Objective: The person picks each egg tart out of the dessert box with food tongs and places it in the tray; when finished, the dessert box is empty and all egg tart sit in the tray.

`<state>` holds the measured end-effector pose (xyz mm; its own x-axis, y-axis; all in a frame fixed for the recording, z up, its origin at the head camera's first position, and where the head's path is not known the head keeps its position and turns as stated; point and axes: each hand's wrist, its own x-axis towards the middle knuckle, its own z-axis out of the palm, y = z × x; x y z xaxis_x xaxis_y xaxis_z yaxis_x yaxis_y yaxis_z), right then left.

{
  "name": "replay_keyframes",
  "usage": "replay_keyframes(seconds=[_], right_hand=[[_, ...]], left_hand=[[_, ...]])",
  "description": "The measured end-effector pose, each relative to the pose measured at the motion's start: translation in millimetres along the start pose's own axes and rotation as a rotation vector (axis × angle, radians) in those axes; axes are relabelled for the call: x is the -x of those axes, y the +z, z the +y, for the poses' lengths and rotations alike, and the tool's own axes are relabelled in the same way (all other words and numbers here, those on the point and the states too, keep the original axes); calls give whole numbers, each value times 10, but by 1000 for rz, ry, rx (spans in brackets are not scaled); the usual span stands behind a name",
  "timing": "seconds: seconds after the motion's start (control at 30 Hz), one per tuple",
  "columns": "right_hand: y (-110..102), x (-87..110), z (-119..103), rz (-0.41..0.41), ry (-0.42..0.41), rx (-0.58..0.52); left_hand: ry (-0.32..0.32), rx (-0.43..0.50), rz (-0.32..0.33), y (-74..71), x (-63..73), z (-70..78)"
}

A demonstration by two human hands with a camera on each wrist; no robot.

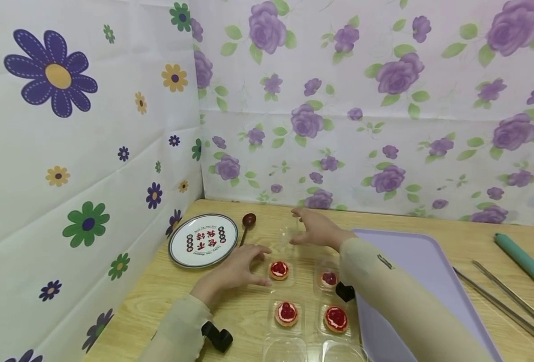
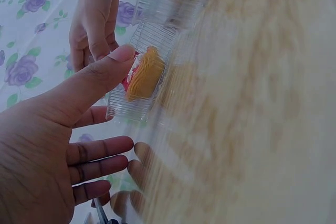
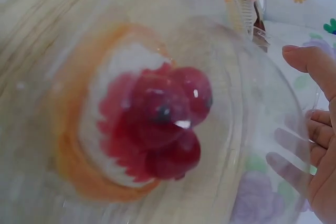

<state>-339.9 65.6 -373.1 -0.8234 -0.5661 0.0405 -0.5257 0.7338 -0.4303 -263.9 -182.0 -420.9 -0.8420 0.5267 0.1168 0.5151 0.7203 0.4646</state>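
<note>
A red-topped tart (image 1: 278,270) sits in a clear plastic box (image 1: 289,282) between my hands. My left hand (image 1: 237,271) is at its left side, fingers spread; in the left wrist view the thumb (image 2: 100,80) overlaps the box and the other fingers are straight. My right hand (image 1: 317,229) is behind the box, at its raised clear lid (image 1: 287,235), thumb and fingers apart. Close in the right wrist view, another tart (image 3: 142,124) shows through a clear domed lid (image 3: 262,129). Beyond it are the right hand's thumb and fingers.
Two more boxed tarts, a left one (image 1: 286,314) and a right one (image 1: 336,319), sit nearer me. A purple tray (image 1: 400,261) lies right, beside metal tongs (image 1: 511,296) and a green roll (image 1: 527,264). A plate (image 1: 203,240) and dark spoon (image 1: 249,220) are at left.
</note>
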Motion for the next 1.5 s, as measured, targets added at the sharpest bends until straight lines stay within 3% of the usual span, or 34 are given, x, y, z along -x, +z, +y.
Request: replay_keyframes(seconds=[0.5, 0.9, 1.1, 1.33, 1.5], right_hand=[[11, -91, -20, -92, 43, -79], [2, -94, -41, -184, 109, 85], [26, -89, -51, -187, 108, 148], [50, -103, -79, -203, 147, 160], [50, -103, -104, -192, 128, 167]], left_hand=[[-7, 11, -13, 12, -44, 12], [-14, 16, -17, 25, -56, 13], [-18, 22, -23, 33, -50, 15], [-16, 15, -24, 11, -23, 14], [-33, 30, -27, -19, 16, 11]])
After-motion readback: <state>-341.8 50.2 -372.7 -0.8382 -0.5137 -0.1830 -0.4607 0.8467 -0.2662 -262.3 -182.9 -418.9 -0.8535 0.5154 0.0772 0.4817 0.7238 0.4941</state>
